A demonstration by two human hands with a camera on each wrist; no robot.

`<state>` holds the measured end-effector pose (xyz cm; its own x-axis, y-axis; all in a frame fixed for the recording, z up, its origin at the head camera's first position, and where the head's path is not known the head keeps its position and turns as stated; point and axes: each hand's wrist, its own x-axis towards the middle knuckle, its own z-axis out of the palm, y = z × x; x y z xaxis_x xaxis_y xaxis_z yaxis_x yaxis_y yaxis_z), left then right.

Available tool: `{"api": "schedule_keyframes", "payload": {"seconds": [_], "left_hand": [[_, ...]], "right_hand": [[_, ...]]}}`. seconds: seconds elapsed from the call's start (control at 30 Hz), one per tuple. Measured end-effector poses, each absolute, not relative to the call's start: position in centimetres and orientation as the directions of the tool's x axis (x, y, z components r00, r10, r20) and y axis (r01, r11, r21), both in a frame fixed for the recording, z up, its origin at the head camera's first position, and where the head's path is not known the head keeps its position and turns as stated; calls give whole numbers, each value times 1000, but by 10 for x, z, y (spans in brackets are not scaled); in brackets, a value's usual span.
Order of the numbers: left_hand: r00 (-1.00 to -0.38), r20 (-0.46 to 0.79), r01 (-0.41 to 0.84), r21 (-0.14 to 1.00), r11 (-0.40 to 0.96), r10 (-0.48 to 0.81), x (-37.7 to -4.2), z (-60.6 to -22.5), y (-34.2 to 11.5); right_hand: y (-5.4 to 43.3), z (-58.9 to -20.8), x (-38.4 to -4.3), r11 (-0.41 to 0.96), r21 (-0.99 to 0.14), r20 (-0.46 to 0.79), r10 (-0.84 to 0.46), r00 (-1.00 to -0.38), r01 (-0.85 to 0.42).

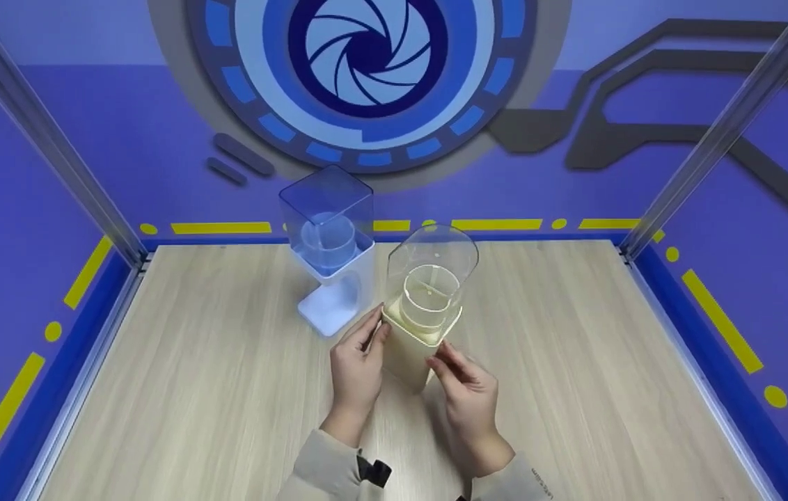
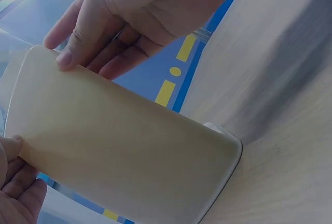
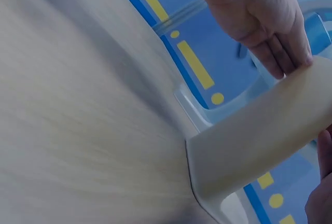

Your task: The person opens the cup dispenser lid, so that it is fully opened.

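Note:
A cream stand (image 1: 404, 355) with a clear, tall-walled top (image 1: 436, 243) and a clear round cup (image 1: 430, 296) inside it is upright on the table; it resembles a dispenser. My left hand (image 1: 358, 358) grips its upper left side, thumb toward me. At the upper right edge, my right hand (image 1: 469, 393) pinches it between thumb and fingers. The right wrist view shows the left hand (image 3: 259, 16) at the side of the smooth cream panel (image 3: 259, 136). In the left wrist view the right hand (image 2: 140, 16) has its thumb on that panel.
Close behind on the left stands a similar blue-and-white stand (image 1: 349, 292) with a clear square top (image 1: 328, 191) and a flat foot. The wooden table (image 1: 213, 376) is bounded by blue printed walls (image 1: 477, 195) and metal posts (image 1: 721, 132).

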<state>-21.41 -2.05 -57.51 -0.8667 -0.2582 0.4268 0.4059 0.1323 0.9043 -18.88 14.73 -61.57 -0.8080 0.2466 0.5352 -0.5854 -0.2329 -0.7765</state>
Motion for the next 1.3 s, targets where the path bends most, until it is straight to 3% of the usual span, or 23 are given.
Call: {"api": "schedule_keyframes", "payload": {"seconds": [0.13,0.33,0.63,0.87,1.0,1.3], "left_hand": [[-872,417,400,909,116,-256,-215,-577,-24],[-899,383,361,923,137,-212,-211,-579,-27],[-964,249,240,967,87,-98,-203,-580,-21],[-961,254,229,953,200,-110,-200,-581,-12],[-966,233,191,937,294,-115,-201,-581,-8],[-957,275,222,896,384,-88,-207,-582,-15]], "right_hand": [[143,-619,-188,-170,-745,612,213,-762,-646],[147,-619,-187,-143,-744,635,153,-757,-653],[175,-599,-201,-70,-833,528,198,-826,-550],[193,-587,-230,-145,-930,345,-38,-938,-337],[196,-589,-239,-143,-947,305,-121,-945,-287],[190,-590,-241,-103,-943,325,-68,-943,-318]]}}
